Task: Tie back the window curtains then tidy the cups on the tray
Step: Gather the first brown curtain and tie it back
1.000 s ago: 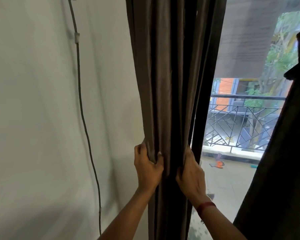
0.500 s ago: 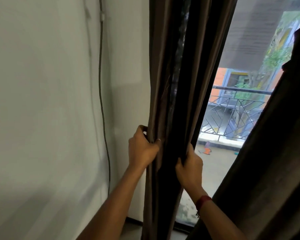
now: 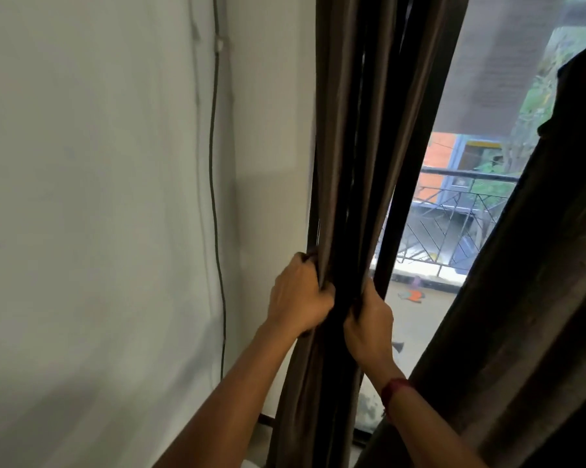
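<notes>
Curtain: A dark brown fabric curtain (image 3: 352, 163) hung in tight vertical folds at the left edge of the window, between the wall and the glass. It was bunched at mid-height, where two bare hands closed on it.
Left hand: The left hand (image 3: 298, 295) gripped the wall-side folds, with its fingers curled into the cloth and the back of the hand toward the camera.
Right hand: The right hand (image 3: 369, 322) clutched the window-side folds just beside the left hand. Its fingers were wrapped round the fabric, and a dark fold lay between the two hands.
Wrist: A red thread band (image 3: 394, 388) circled the right wrist.
Second curtain: A second dark brown curtain (image 3: 538, 298) slanted across the right of the frame, beside the right forearm.
Window: A clear glass window (image 3: 416, 332) showed between the two curtains.
Outside: A black metal balcony railing (image 3: 460, 211) stood beyond the glass. A small orange object (image 3: 414, 295), too blurred to identify, lay on the balcony floor, and an orange and blue building (image 3: 453, 153) stood behind.
Wall: A plain white wall (image 3: 99, 197) filled the left of the frame. A thin dark cable (image 3: 213, 197) ran down it, well apart from the gathered curtain.
</notes>
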